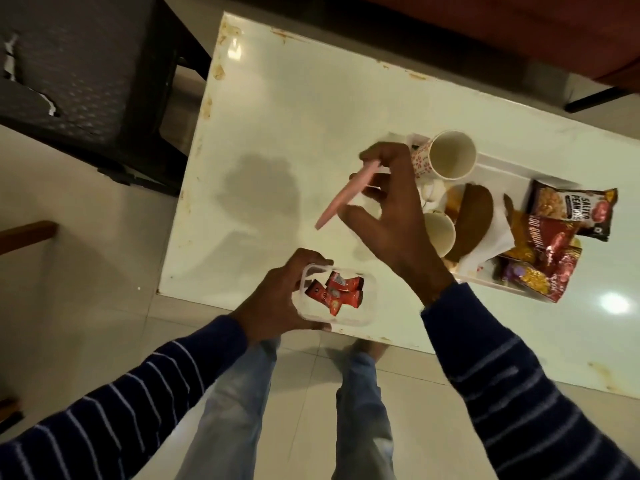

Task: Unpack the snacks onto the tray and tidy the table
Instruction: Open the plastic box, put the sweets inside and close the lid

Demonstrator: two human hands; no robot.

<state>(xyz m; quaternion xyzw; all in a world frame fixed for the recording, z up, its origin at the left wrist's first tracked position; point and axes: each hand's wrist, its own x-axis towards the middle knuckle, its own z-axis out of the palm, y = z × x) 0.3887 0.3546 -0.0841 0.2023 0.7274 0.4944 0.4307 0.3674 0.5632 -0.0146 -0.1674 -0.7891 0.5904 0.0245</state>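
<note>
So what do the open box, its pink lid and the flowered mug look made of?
Box: clear plastic, probably; the red sachets show through its wall. Pink lid: thin, matte, likely plastic. Flowered mug: glossy and opaque, looks like glazed ceramic, though melamine is possible.

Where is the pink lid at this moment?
Head view, centre: the right hand holds the pink lid above the table, left of the floral cup.

Both arms wear long dark navy sleeves with thin pale horizontal stripes, the left sleeve (pixel 114 407) and the right sleeve (pixel 526 386) ending at the wrists. At six o'clock, light blue faded jeans (pixel 235 403) cover both legs.
</note>
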